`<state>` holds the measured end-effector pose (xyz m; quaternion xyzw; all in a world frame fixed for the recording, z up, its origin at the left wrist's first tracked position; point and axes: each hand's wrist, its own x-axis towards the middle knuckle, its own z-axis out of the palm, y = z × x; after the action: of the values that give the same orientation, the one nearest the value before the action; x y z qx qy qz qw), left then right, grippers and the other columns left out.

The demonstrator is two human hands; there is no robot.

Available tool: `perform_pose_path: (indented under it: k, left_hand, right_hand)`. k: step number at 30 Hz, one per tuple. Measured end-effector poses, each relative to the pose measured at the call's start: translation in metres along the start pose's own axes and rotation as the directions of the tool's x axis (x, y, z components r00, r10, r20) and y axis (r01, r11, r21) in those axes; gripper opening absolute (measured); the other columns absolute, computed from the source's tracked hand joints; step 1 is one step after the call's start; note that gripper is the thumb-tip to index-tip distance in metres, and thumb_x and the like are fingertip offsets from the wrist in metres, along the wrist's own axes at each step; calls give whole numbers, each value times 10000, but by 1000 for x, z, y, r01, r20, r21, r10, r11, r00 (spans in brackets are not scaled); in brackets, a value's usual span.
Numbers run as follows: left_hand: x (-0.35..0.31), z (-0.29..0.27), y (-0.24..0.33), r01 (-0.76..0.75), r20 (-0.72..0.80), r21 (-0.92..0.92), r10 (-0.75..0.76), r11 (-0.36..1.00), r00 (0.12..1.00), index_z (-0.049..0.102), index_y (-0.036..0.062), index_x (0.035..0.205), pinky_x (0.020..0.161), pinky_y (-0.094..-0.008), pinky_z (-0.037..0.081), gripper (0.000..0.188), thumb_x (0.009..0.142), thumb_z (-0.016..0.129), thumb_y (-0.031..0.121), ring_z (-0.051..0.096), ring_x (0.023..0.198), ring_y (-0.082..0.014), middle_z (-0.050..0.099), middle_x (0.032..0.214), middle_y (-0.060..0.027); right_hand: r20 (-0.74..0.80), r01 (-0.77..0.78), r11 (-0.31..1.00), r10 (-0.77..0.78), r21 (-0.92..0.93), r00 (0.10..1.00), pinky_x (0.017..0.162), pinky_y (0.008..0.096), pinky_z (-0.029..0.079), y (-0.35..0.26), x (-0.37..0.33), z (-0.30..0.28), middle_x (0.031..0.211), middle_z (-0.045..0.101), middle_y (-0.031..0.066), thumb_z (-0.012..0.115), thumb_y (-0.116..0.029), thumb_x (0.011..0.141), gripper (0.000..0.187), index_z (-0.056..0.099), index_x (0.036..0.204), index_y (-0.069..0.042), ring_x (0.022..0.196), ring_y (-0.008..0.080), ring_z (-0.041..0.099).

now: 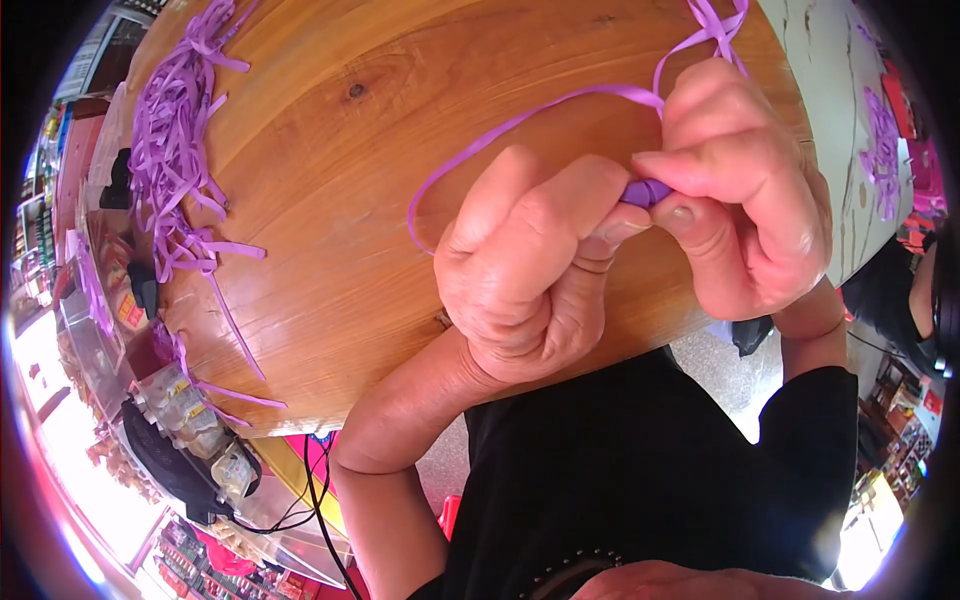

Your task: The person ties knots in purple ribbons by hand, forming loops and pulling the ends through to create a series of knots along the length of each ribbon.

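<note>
A narrow purple ribbon (505,127) runs in a wide curve over the wooden table, from beside my left hand (525,265) up to my right hand (745,190). Between the two hands, a small folded or knotted part of the ribbon (646,192) is pinched by the thumbs and index fingertips. Both hands are closed, the other fingers curled in, and held above the table near its right side. More purple ribbon in crossed loops (718,28) lies past my right hand at the top. What the curled fingers cover is hidden.
Many purple ribbon pieces (175,140) are heaped along the left edge of the wooden table (330,200), some strands hanging over. A pale table (850,130) adjoins on the right, with more purple ribbons (882,150). Black cables (315,480) hang below the left front edge.
</note>
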<state>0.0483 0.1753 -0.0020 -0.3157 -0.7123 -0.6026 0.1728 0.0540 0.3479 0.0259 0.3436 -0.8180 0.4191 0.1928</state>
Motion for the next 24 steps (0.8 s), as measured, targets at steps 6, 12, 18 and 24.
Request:
perform_pose_path:
  k: [6, 12, 18, 24]
  left_hand:
    - [-1, 0, -5, -126, 5, 77, 126, 989, 992, 598, -20, 869, 453, -227, 385, 192, 712, 706, -44, 468, 534, -139, 505, 723, -55]
    - [0, 7, -18, -31, -41, -34, 29, 999, 999, 580, -16, 899, 507, -225, 366, 83, 827, 604, 16, 449, 572, -116, 523, 725, -28]
    - [-6, 13, -5, 396, 36, -476, -433, 785, 901, 561, 13, 947, 492, -199, 267, 145, 936, 510, 149, 335, 563, -32, 453, 650, 47]
    - [-8, 13, -10, 405, 40, -529, -455, 746, 890, 564, 19, 957, 482, -197, 256, 140, 929, 522, 150, 317, 530, -31, 425, 611, 52]
  right_hand:
    - [90, -195, 976, 187, 92, 978, 610, 307, 366, -10, 3, -4, 724, 491, 92, 587, -82, 855, 116, 546, 873, 25, 642, 189, 432]
    - [73, -156, 986, 151, 53, 986, 606, 305, 374, 1, 6, -2, 709, 502, 94, 591, -53, 851, 116, 561, 893, 51, 636, 193, 452]
    - [79, 53, 997, -47, -64, 996, 597, 303, 427, 9, 21, -12, 756, 554, 100, 695, -78, 741, 250, 597, 923, 63, 667, 202, 526]
    - [94, 13, 1000, -14, 14, 995, 616, 270, 507, 15, 31, -13, 842, 655, 114, 726, -82, 744, 303, 645, 1010, 38, 727, 188, 634]
